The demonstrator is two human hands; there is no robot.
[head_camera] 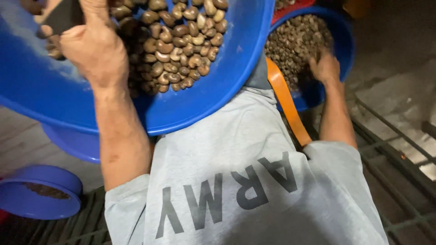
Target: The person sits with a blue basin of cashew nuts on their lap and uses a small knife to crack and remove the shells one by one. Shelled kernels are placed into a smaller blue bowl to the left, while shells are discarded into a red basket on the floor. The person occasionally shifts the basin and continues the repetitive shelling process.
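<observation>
A dim work area seen from above, with a bare concrete floor (399, 50) and a dark metal grate (399, 149) running along the lower edge and right side. The person wears a grey T-shirt (245, 181) with dark lettering across the chest; an orange strap (286, 102) runs diagonally over it.

A large blue basin (218, 86) sits tilted against the person's chest, its open side facing up toward the camera, so the brown raw cashew nuts (181, 50) inside gather in a heap within easy reach. The left hand (91, 45) rests on that heap, fingers closed around a dark, flat object (63, 16) whose nature cannot be told; the forearm crosses the basin's near rim.

To the right, a second blue tub (343, 41) stands lower and farther off, filled with darker, smaller-looking nuts (295, 41). The right hand (324, 66) reaches down into it, fingers spread among the nuts; motion blur hides whether it is grasping any.

At lower left, a small blue bowl (27, 204) sits apart on the floor, holding a thin layer of brown bits. A red rim (290, 10) shows behind the right tub.
</observation>
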